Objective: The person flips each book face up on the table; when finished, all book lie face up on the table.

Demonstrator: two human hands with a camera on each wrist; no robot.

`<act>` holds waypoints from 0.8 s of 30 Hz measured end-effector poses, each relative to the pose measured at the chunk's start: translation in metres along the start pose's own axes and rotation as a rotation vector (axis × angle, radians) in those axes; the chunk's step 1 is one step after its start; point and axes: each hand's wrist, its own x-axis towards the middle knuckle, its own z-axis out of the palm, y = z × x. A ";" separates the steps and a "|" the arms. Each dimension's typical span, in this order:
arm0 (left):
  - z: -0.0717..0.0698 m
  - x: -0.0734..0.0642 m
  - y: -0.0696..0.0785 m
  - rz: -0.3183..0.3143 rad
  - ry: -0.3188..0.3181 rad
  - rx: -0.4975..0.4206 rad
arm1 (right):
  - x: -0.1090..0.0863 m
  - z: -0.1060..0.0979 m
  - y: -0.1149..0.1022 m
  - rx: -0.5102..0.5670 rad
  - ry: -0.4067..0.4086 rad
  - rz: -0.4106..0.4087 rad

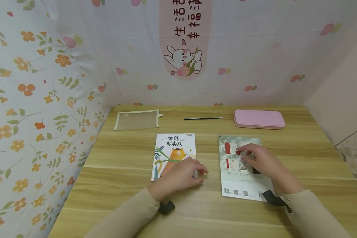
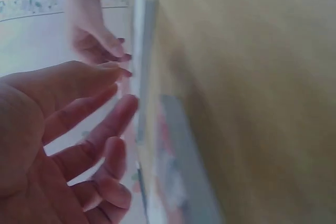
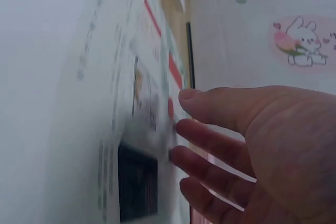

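A white picture book (image 1: 174,145) with an orange animal on its cover lies on the left part of the table. My left hand (image 1: 178,175) hovers over its lower right corner, with loosely bent fingers and nothing between them. To the right lies a pale green and white book (image 1: 236,185), its printed side with small codes facing up. Over its upper right part is my right hand (image 1: 260,162), fingers relaxed and holding nothing. In the right wrist view, the fingertips (image 3: 184,125) are close over the green and white book (image 3: 63,129).
Behind the books, a mesh zip pouch (image 1: 138,120) lies at the back left of the wooden table (image 1: 107,198). A dark pencil (image 1: 203,118) is at the back middle, and a pink pencil case (image 1: 259,119) at the back right. Patterned cloth (image 1: 131,89) hangs behind.
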 end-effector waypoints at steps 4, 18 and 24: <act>-0.003 0.009 0.013 -0.023 -0.032 0.021 | -0.001 -0.009 0.014 -0.003 0.010 0.022; 0.018 0.024 0.043 -0.053 -0.064 0.076 | 0.010 -0.041 0.067 -0.037 0.068 -0.004; 0.029 0.026 0.051 -0.068 -0.054 0.115 | 0.012 -0.044 0.084 -0.081 0.069 -0.066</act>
